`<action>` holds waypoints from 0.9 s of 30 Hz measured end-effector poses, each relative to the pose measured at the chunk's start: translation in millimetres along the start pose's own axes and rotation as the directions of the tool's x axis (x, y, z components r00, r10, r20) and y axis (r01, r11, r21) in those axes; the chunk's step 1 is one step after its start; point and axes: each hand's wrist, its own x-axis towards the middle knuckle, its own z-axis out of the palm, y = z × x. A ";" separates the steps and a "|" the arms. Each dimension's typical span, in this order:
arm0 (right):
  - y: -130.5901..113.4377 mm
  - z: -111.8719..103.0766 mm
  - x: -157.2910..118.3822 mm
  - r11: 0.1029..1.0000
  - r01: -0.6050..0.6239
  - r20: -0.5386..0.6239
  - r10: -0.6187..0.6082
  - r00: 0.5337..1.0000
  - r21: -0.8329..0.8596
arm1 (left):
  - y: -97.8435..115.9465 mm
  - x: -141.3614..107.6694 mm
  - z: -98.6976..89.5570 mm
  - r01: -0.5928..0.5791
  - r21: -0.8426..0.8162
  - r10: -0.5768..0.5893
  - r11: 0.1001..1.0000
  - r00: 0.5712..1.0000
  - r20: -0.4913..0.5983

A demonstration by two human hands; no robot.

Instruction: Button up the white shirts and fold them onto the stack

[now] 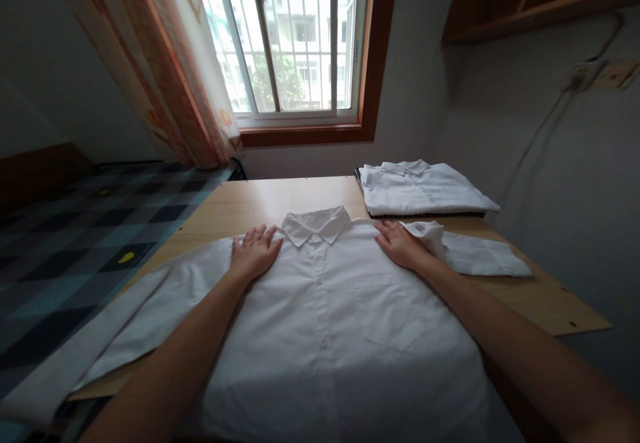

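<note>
A white button-up shirt (320,310) lies front side up on a wooden table (295,193), its collar pointing toward the window. My left hand (256,250) rests flat on the shirt's left shoulder, fingers spread. On the other shoulder lies my right hand (400,243), palm down with its fingers apart. The left sleeve stretches out past the table's left edge. Beyond my right hand the right sleeve is bunched near the shoulder and its end lies flat on the table.
Folded white shirts (425,186) lie on a dark board at the table's back right. A bed with a checked cover (130,230) stands at the left. Behind are a curtain (165,63) and a window (300,36); a shelf (545,20) hangs upper right.
</note>
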 end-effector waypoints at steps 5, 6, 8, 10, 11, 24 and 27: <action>22.1 16.5 13.7 0.995 0.081 -0.059 -0.077 0.995 0.064 | 0.1 1.0 0.9 0.001 0.010 -0.001 1.000 1.000 -0.004; 28.0 19.6 17.2 0.990 0.112 -0.080 -0.105 0.991 0.084 | 0.2 2.1 0.8 0.002 0.011 -0.002 1.000 1.000 -0.005; 39.2 24.3 23.4 0.974 0.188 -0.124 -0.172 0.977 0.127 | 0.7 5.4 0.5 0.005 0.014 -0.005 1.000 1.000 -0.009; 47.7 27.1 28.3 0.955 0.249 -0.168 -0.222 0.960 0.162 | 1.4 10.0 0.1 0.004 0.015 -0.004 1.000 1.000 -0.008; 50.6 28.1 30.1 0.949 0.265 -0.190 -0.232 0.954 0.174 | 1.9 12.6 0.0 0.003 0.015 -0.003 1.000 1.000 -0.006; 31.9 10.6 18.4 0.986 0.134 -0.092 -0.125 0.988 0.096 | 0.0 35.0 9.0 -0.056 -0.006 0.056 0.998 0.997 -0.043; 24.9 5.9 13.2 0.994 0.102 -0.005 -0.102 0.995 0.036 | -0.6 34.2 10.6 -0.054 -0.037 0.050 0.998 0.994 -0.099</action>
